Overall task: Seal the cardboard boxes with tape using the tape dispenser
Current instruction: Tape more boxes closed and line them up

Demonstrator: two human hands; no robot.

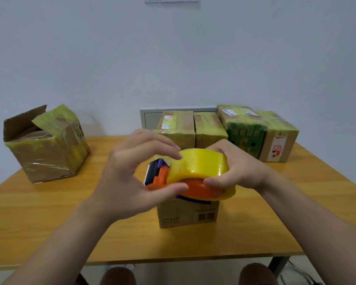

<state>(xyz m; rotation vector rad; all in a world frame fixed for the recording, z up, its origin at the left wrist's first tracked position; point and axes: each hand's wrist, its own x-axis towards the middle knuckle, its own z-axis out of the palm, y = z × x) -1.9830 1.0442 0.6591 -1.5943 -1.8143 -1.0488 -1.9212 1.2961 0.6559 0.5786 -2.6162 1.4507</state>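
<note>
Tape dispenser point(162, 178): an orange and purple body is held in the middle of the frame, in the air, above and in front of the small cardboard box point(187, 214).
Tape roll point(199, 163): a yellow roll is seated on the dispenser, lying nearly flat, with its right side taken up by the grip.
Right hand point(238, 167): it is clamped on the roll's right side, the fingers curled over the top edge and the thumb tucked under against the orange body.
Left hand point(121, 175): the dispenser's left end is pinched, the thumb pressed beneath the orange body and the arched fingertips laid on the roll's upper left edge; this hand is slightly blurred.
Small cardboard box: it is stood on the table point(49, 223) at centre, its top hidden by the dispenser.
Open box point(47, 153): it is set at the left of the frame, wrapped in yellowish tape, flaps raised.
Taped boxes point(179, 128): a row is lined up at the table's far edge, right of centre, a green box point(247, 138) among them.
</note>
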